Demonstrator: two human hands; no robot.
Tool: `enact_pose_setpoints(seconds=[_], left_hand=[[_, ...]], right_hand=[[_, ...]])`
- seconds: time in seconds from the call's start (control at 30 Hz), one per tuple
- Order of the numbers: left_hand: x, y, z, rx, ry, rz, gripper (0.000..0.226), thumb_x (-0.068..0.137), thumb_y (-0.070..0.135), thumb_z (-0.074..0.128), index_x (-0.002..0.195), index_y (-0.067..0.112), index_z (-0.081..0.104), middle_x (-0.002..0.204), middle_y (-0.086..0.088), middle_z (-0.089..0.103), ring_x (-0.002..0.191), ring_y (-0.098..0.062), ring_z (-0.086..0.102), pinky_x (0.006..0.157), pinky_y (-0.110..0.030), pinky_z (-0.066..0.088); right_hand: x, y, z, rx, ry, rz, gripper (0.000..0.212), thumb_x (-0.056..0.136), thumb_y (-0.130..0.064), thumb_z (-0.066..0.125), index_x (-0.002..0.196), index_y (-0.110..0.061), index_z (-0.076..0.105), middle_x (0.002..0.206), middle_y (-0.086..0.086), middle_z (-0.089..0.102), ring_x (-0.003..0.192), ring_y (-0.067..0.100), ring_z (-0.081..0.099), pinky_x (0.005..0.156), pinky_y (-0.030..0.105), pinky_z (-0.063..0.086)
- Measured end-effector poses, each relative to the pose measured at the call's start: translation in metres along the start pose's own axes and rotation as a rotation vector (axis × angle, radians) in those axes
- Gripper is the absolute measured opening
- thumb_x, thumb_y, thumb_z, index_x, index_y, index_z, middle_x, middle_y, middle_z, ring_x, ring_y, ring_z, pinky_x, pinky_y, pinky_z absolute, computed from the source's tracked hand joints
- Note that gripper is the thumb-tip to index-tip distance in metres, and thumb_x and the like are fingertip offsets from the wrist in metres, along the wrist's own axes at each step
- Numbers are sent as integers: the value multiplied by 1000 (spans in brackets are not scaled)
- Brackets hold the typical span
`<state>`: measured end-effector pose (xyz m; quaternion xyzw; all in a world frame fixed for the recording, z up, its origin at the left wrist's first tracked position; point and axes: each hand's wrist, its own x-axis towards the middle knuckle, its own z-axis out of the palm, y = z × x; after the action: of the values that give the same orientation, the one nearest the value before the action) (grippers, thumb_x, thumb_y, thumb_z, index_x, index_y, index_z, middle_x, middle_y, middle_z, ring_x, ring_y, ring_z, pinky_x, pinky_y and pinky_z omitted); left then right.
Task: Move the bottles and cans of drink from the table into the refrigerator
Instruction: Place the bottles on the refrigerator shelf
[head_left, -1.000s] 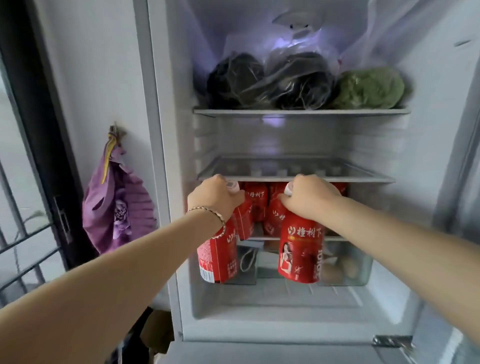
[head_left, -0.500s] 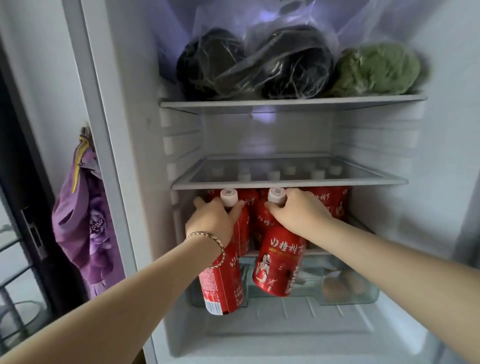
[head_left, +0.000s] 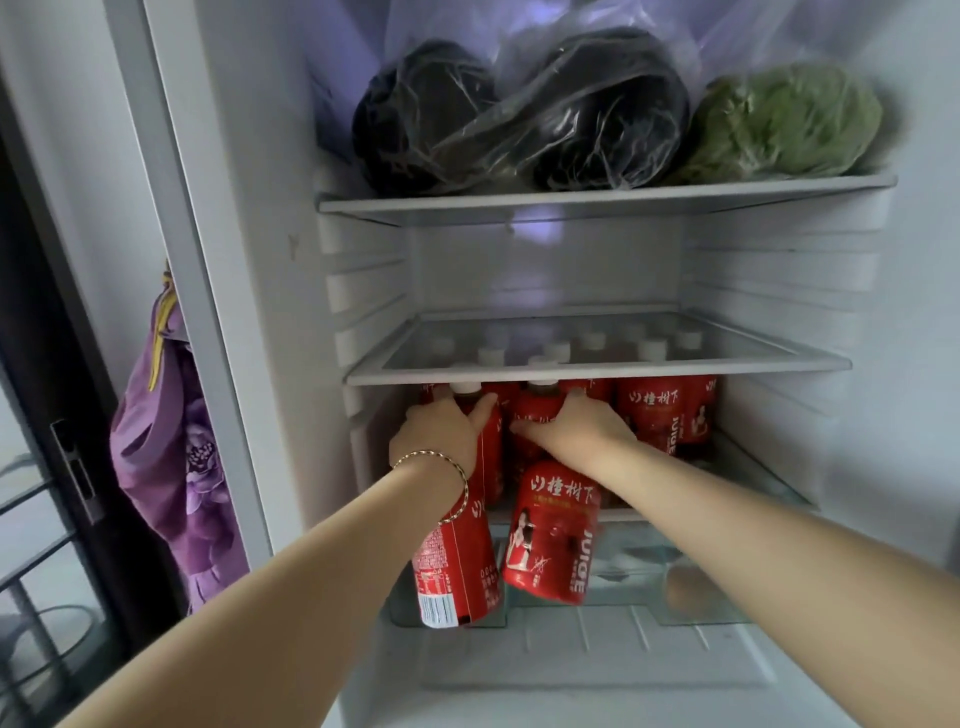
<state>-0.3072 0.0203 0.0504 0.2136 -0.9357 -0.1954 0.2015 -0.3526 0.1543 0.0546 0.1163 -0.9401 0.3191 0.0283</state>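
Both hands reach into the open refrigerator, each holding a red juice bottle with a white cap by its neck. My left hand grips the left bottle. My right hand grips the right bottle. Both bottles hang tilted at the front edge of the lower shelf, caps just under the glass middle shelf. Several identical red bottles stand upright further back on that lower shelf.
The top shelf holds two dark bagged vegetables and a green one. A clear drawer sits below the bottle shelf. A purple cloth bag hangs on the wall left of the fridge.
I have come closer to the fridge. Both hands have carried their bottles deeper in, up under the glass middle shelf.
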Motion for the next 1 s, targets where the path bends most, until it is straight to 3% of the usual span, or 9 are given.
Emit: enact_pose_setpoints(seconds=[0.1, 0.27, 0.37, 0.5, 0.57, 0.67, 0.73, 0.83, 1.0], left_hand=[[3, -4, -4, -1, -11, 14, 65, 91, 60, 32, 132, 11, 40, 113, -18, 60, 103, -34, 58, 83, -39, 46], [-2, -13, -2, -13, 4, 42, 64, 92, 61, 28, 137, 16, 37, 101, -14, 64, 94, -31, 61, 72, -35, 45], [-4, -13, -1, -20, 10, 44, 64, 91, 62, 27, 136, 17, 37, 100, -13, 64, 92, -30, 62, 70, -35, 44], [-6, -10, -2, -31, 4, 32, 64, 91, 62, 27, 136, 18, 36, 102, -12, 64, 93, -30, 62, 73, -36, 46], [-7, -10, -2, -37, -3, 27, 63, 91, 62, 26, 136, 19, 36, 99, -10, 64, 91, -28, 62, 72, -35, 46], [-7, -10, -2, -37, -10, 32, 63, 92, 62, 24, 136, 19, 35, 96, -10, 64, 88, -28, 63, 76, -37, 51], [-6, -11, -2, -36, -9, 30, 64, 91, 63, 23, 136, 19, 35, 97, -10, 64, 90, -29, 62, 79, -39, 51], [-5, -12, 0, -25, -8, 25, 67, 91, 64, 21, 140, 20, 32, 103, -12, 64, 95, -30, 62, 82, -41, 51], [-5, -13, 1, -11, -2, 30, 66, 91, 64, 20, 140, 20, 31, 100, -11, 64, 92, -29, 62, 79, -39, 51]], right_hand=[[-12, -3, -12, -50, -34, -56, 58, 79, -45, 66, 121, -9, 48, 101, 4, 63, 88, 21, 64, 77, 33, 55], [-58, 4, -40, -357, 253, -244, 35, 89, -41, 53, 102, -10, 60, 90, 7, 65, 87, 27, 63, 67, 30, 49], [-58, 12, -70, -320, 419, -171, 36, 91, -40, 49, 73, -10, 59, 74, 12, 60, 86, 34, 62, 63, 28, 40], [-43, 24, -80, -279, 540, -177, 41, 92, -41, 47, 73, -7, 61, 74, 16, 63, 81, 37, 64, 59, 31, 42], [-38, 31, -69, -288, 563, -193, 44, 93, -42, 46, 75, -5, 61, 69, 14, 59, 76, 35, 64, 56, 28, 36], [-40, 39, -54, -265, 637, -232, 46, 93, -45, 47, 88, -2, 61, 84, 16, 65, 81, 34, 63, 59, 29, 38], [-46, 47, -39, -233, 651, -242, 51, 90, -47, 52, 110, 0, 58, 102, 16, 64, 96, 34, 59, 73, 35, 44], [-59, 56, -13, -98, 640, -130, 77, 84, -51, 58, 137, 0, 36, 122, 16, 56, 113, 33, 49, 94, 40, 41], [-46, 52, -10, -163, 591, -18, 83, 87, -60, 45, 142, -1, 26, 125, 18, 51, 114, 34, 49, 89, 41, 45]])
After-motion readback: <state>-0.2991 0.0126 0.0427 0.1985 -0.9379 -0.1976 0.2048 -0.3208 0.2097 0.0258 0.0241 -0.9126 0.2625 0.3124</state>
